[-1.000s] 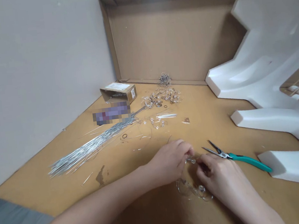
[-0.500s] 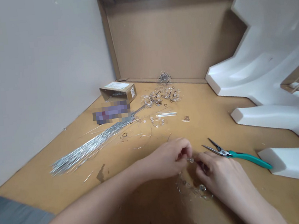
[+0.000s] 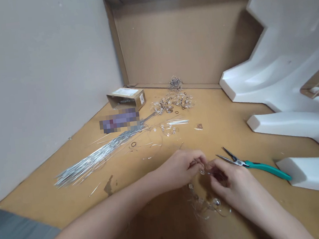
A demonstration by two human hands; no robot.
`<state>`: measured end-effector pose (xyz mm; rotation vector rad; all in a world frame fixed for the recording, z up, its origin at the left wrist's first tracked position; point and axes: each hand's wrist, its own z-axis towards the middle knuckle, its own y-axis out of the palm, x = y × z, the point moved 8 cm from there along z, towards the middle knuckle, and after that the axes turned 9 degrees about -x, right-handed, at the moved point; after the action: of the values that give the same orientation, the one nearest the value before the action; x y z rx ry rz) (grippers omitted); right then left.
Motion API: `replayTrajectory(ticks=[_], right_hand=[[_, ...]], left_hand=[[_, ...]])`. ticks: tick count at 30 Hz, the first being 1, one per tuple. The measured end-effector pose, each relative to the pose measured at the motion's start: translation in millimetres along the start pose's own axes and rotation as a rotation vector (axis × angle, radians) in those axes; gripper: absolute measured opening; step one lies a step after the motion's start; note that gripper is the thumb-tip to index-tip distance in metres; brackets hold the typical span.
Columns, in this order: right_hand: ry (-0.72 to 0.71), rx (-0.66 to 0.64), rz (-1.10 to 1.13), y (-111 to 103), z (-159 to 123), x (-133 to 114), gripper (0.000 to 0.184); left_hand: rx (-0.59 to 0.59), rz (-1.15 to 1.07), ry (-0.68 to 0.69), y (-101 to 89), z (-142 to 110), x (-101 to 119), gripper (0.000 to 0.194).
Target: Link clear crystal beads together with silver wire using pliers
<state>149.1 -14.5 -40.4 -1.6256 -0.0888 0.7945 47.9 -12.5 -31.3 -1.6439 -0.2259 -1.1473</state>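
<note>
Both hands are grasping: the left hand (image 3: 184, 168) and the right hand (image 3: 235, 181) pinch a fine beaded wire (image 3: 202, 171) between the fingertips, above the near part of the table (image 3: 220, 128). A looped strand with clear beads (image 3: 216, 202) lies just below; the fingers and some blur hide whether it joins the pinched piece.

Risks noted. The wire is thin and probably springy; a loosened pinch could let it spring back and shed a bead. Overbending at one spot could kink or snap it. Loose ends are likely sharp enough to prick bare fingertips. The strand below could snag on either hand and tangle.

Surroundings. Needle-nose pliers (image 3: 257, 166) with teal handles lie beside the right hand, jaws apart, tips toward the left; a sideways move of that hand could knock them. Their handle end reaches a white foam moulding (image 3: 285, 63), which limits space on the right. Beyond the hands lie a bundle of straight wires (image 3: 100, 155), a heap of beaded wire pieces (image 3: 186, 101), a dark ring (image 3: 134, 144), an open small carton (image 3: 142, 98) and a pixelated purple item (image 3: 120, 120). An upright cardboard panel (image 3: 185, 40) closes off the back.
</note>
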Motion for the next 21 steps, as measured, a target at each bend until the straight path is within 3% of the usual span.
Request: replayTrajectory(ticks=[4,12,21], right_hand=[[-0.032,0.007,0.029,0.6,1.0,0.0,0.008],[-0.047,-0.069,0.140,7.8,3.5,4.6,0.008],[-0.014,-0.048,0.078,7.3,4.7,4.5,0.007]], left_hand=[[0.031,0.001,0.008,-0.4,-1.4,0.6,0.019],[0.008,-0.308,-0.049,11.6,2.4,-21.7,0.011],[0.074,-0.142,-0.004,7.2,1.0,-12.4,0.014]])
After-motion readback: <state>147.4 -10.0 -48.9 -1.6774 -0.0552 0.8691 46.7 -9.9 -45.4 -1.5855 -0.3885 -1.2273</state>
